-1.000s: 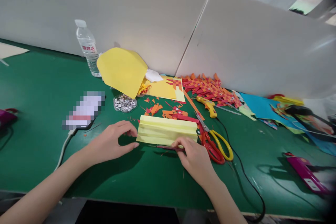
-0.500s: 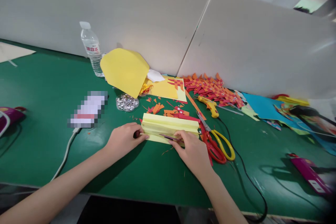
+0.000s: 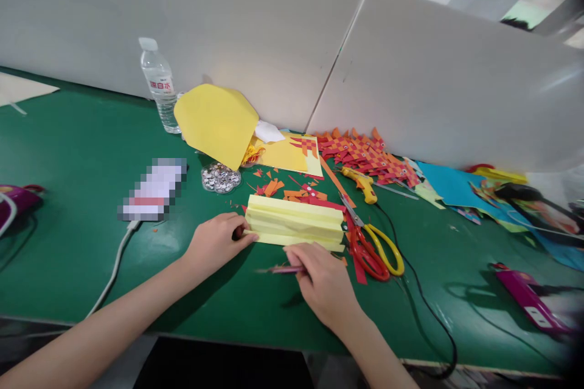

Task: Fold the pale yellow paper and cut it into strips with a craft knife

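A pale yellow folded paper (image 3: 295,222), pleated along its length, lies on the green table (image 3: 68,152). My left hand (image 3: 214,244) pinches its left end between thumb and fingers. My right hand (image 3: 322,282) sits just in front of the paper's near edge, fingers closed round a thin pink pen-like stick (image 3: 279,269) that points left. Red scissors (image 3: 365,252) and yellow scissors (image 3: 385,246) lie crossed right beside the paper.
Red and orange paper scraps (image 3: 296,191), a dish of googly eyes (image 3: 221,177), a yellow sheet (image 3: 216,121), a water bottle (image 3: 157,85), a yellow glue gun (image 3: 362,183) with black cord (image 3: 429,310), woven paper fish (image 3: 365,155), a blurred-out flat object (image 3: 152,189), pink devices (image 3: 529,298) and white partition boards (image 3: 274,30).
My left hand closed in and gripped the paper's left end. My right hand slid along the near edge with the stick, then pulled back toward me off the paper.
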Motion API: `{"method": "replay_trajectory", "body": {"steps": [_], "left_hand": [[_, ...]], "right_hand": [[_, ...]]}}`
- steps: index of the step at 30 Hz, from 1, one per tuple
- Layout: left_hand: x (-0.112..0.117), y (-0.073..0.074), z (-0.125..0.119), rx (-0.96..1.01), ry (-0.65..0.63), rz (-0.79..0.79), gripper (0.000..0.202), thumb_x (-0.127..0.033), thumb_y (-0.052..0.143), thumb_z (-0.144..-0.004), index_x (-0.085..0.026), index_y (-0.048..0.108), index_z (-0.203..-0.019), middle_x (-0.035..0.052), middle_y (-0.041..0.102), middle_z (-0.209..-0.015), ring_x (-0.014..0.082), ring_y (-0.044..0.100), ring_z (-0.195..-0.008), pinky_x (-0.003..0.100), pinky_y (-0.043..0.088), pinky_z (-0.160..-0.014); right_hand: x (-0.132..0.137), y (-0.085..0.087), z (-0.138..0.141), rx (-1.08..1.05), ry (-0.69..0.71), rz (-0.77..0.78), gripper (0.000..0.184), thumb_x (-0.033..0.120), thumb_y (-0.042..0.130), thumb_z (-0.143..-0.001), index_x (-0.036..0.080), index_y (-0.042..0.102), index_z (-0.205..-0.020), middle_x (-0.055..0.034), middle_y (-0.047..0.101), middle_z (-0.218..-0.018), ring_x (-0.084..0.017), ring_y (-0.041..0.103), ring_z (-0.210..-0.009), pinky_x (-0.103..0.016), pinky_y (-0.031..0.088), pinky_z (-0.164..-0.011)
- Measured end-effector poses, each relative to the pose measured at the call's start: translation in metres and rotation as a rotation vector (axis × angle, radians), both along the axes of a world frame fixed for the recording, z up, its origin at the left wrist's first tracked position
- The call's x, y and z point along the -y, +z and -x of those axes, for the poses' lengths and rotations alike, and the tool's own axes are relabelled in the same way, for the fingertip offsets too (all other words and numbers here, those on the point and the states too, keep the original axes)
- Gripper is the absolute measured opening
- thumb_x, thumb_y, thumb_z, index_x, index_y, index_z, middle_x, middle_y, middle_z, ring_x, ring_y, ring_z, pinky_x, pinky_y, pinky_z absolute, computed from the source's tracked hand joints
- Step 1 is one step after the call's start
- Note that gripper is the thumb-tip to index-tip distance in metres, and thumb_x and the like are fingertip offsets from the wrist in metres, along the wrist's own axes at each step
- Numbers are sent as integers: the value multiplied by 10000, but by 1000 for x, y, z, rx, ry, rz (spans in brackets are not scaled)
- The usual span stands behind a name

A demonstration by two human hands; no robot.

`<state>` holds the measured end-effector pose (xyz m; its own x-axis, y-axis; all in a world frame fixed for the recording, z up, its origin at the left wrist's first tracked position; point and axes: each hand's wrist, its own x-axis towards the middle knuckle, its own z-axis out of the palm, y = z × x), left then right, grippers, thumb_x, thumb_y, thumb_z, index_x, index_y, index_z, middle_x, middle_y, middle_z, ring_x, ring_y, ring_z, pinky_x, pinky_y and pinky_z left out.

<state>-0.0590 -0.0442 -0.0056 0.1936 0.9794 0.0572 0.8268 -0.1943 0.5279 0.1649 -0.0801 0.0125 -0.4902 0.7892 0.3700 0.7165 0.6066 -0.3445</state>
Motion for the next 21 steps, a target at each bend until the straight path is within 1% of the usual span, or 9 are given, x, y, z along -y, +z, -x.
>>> {"method": "replay_trajectory", "body": {"steps": [2, 4, 7, 12, 15, 18, 21], "left_hand": [[0, 0, 0, 6, 3, -7, 262, -436, 537, -814, -209, 554, -685, -13, 592, -727, 144, 538, -678, 230, 286, -540], [-1, 1, 0, 8, 10, 5, 263, -445, 548, -803, -213, 572, -683, -15, 597, -716, 141, 537, -657, 230, 282, -530], [-2, 2, 1, 14, 20, 24, 263, -451, 558, -792, -216, 584, -678, -15, 608, -718, 141, 540, -646, 228, 281, -522], [-1, 1, 1, 16, 27, 23, 239, -438, 555, -793, -222, 594, -701, -17, 612, -718, 142, 543, -653, 226, 289, -530], [0, 1, 1, 10, 21, 20, 234, -430, 547, -803, -224, 590, -701, -21, 608, -721, 141, 539, -658, 223, 289, -530], [0, 2, 1, 11, 12, 19, 234, -427, 543, -805, -224, 587, -700, -18, 610, -727, 145, 543, -670, 225, 296, -540], [0, 2, 1, 13, 18, 21, 238, -433, 538, -801, -222, 587, -704, -12, 613, -732, 149, 548, -681, 228, 304, -550]], "right_hand": [[1, 0, 7, 40, 113, -12, 230, 100, 403, -880, 188, 613, -908, -68, 696, -997, -202, 600, -896, -328, 487, -755], [-1, -1, 11, 107, 204, -31, 217, 112, 417, -896, 180, 621, -920, -77, 664, -1140, -223, 569, -1022, -377, 475, -843], [-6, -3, 15, 186, 278, -38, 214, 128, 421, -908, 165, 632, -927, -80, 637, -1202, -239, 542, -1094, -405, 462, -895], [-11, -4, 23, 246, 289, -55, 218, 154, 436, -919, 140, 621, -1034, -78, 637, -1202, -245, 542, -1091, -406, 455, -911], [-11, -5, 23, 261, 285, -36, 226, 141, 418, -926, 132, 614, -1038, -86, 640, -1189, -238, 548, -1096, -403, 448, -919], [-9, -5, 16, 240, 270, -7, 225, 123, 401, -923, 141, 615, -990, -94, 645, -1178, -229, 557, -1109, -403, 452, -921], [-6, -3, 1, 190, 235, 8, 214, 108, 410, -904, 150, 610, -969, -107, 651, -1168, -222, 581, -1093, -411, 469, -912]]}}
